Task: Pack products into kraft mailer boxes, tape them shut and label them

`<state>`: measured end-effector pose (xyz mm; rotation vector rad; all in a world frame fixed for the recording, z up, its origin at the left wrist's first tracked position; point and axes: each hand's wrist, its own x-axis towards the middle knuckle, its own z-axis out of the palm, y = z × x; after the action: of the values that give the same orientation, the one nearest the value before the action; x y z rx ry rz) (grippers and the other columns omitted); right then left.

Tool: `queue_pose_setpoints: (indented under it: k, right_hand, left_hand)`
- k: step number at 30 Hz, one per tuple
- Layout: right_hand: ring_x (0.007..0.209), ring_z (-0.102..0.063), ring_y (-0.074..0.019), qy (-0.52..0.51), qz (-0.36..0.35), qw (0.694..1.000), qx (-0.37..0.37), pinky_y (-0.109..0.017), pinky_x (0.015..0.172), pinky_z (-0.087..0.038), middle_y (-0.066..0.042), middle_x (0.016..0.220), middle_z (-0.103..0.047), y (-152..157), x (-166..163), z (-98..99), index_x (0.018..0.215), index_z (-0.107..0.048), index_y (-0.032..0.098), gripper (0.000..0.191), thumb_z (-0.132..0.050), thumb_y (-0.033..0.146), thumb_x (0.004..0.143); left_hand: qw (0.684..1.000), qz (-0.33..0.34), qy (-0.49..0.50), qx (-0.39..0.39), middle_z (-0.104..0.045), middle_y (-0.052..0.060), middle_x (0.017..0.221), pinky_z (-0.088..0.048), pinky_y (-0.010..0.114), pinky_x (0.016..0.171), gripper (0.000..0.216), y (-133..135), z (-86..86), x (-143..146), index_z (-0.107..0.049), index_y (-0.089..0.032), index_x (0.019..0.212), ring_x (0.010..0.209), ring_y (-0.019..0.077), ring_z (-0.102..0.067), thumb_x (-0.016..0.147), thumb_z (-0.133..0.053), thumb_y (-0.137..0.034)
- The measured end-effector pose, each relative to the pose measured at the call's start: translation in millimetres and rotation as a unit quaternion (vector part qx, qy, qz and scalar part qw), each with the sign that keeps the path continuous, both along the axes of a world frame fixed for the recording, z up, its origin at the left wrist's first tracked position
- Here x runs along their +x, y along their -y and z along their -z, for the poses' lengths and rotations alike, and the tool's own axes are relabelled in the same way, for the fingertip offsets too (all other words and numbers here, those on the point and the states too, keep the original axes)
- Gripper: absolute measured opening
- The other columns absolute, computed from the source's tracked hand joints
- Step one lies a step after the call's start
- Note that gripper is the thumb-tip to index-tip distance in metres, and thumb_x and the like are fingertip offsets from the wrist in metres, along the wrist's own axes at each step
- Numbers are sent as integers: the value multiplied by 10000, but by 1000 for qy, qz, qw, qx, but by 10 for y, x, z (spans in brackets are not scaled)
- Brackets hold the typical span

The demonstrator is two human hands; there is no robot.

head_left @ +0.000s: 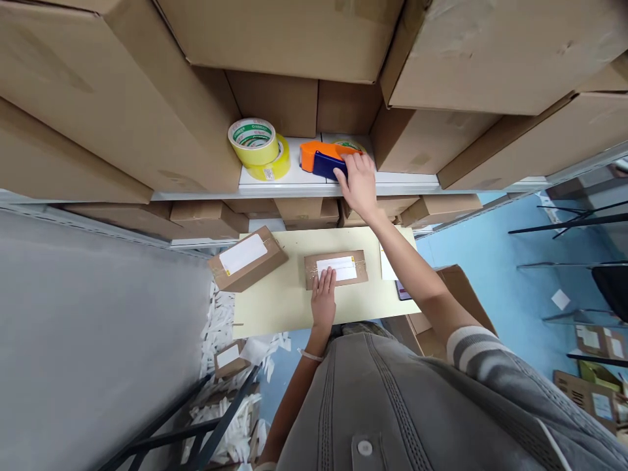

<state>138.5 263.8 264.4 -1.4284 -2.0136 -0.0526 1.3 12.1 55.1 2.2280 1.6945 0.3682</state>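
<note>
A small brown carton (pixel 310 267) with a white label lies on the pale yellow tabletop (pixel 275 307). My left hand (pixel 324 297) rests flat on its label and near edge, fingers stretched out. Up on the white shelf, an orange and navy tape dispenser (pixel 318 159) stands with its far right part behind my fingers. My right hand (pixel 360 180) grips it from the right, thumb on the near side and fingers over the top. Beside it on the shelf are two rolls of yellowish tape (pixel 252 140), one leaning on the other.
Another labelled carton (pixel 250 258) sits at the table's left end. A phone (pixel 403 291) and white paper (pixel 387 265) lie by my right forearm. Large cartons (pixel 294 39) crowd the shelf above. White paper strips (pixel 220 320) and a small box (pixel 230 360) lie lower left; an open carton (pixel 464 297) stands right.
</note>
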Motion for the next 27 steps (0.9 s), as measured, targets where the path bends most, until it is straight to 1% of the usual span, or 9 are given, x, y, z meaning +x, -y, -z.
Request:
queue_pose_setpoints:
  k: [4, 6, 8, 11, 14, 17, 20, 24, 27]
  right_hand:
    - [1145, -534, -282, -5, 18, 1000, 23, -505, 1039, -392, -122, 1066, -618, -324, -27, 165, 1030, -584, 178, 624, -187, 657, 987]
    - [1064, -571, -256, -28, 19, 999, 39, -466, 991, -434, -95, 969, -612, -422, 40, 135, 919, -586, 183, 645, -186, 685, 973]
    - [955, -597, -217, -75, 24, 995, 53, -416, 908, -481, -64, 862, -580, -391, 141, 46, 817, -573, 181, 683, -145, 691, 967]
    - [773, -582, -156, -152, 47, 987, 34, -310, 713, -493, -27, 727, -484, -27, 324, -100, 696, -524, 179, 712, -69, 650, 975]
    - [571, -436, -100, -184, 61, 978, -70, -231, 516, -351, 12, 596, -357, 564, 479, -106, 568, -387, 204, 610, -266, 623, 994]
    - [492, -263, -75, -178, 48, 961, -206, -246, 469, -224, 39, 523, -239, 1063, 558, 127, 526, -238, 223, 602, -453, 607, 937]
    - [492, -204, -73, -139, 47, 945, -292, -259, 492, -204, 46, 501, -193, 1329, 600, 522, 508, -207, 222, 588, -471, 562, 909]
    - [489, -207, -85, -91, 82, 941, -317, -260, 510, -219, 44, 475, -201, 1451, 662, 964, 466, -235, 222, 561, -445, 520, 891]
    - [480, -238, -96, -80, 100, 942, -309, -261, 517, -236, 37, 455, -253, 1491, 691, 1097, 448, -280, 223, 561, -414, 538, 892]
  left_hand:
    - [1000, 1, 9, -3, -276, 3, 1613, -195, 435, 1266, 833, 5, -1, -6, -185, -232, 1584, 1504, 163, -219, 814, -286, 67]
    - [1000, 2, 15, -5, -273, 3, 1614, -191, 440, 1268, 837, 5, -5, -11, -173, -235, 1586, 1507, 167, -209, 814, -291, 66]
    - [1000, 4, 19, -6, -274, 1, 1615, -185, 438, 1269, 838, 1, -11, -16, -162, -239, 1587, 1508, 168, -201, 817, -289, 65]
    - [1000, 4, 22, -8, -277, 4, 1614, -181, 435, 1270, 839, -8, -22, -20, -137, -241, 1589, 1507, 162, -202, 821, -272, 69]
    - [999, 5, 30, -10, -278, 7, 1615, -185, 441, 1269, 845, -21, -37, -18, -118, -255, 1589, 1505, 164, -218, 824, -280, 66]
    - [999, 6, 42, -12, -290, 13, 1613, -181, 447, 1270, 845, -29, -45, -18, -141, -247, 1589, 1507, 171, -213, 819, -294, 64]
    - [999, 9, 48, -21, -318, 24, 1605, -170, 450, 1273, 837, -23, -46, -21, -190, -220, 1585, 1514, 171, -187, 808, -307, 67]
    - [998, 12, 49, -27, -289, 23, 1619, -147, 435, 1278, 843, -13, -62, -19, -218, -193, 1581, 1523, 161, -153, 788, -304, 80]
    - [998, 10, 56, -32, -298, 20, 1620, -102, 451, 1281, 792, -31, -107, -2, -235, -203, 1576, 1522, 173, -181, 830, -319, 48]
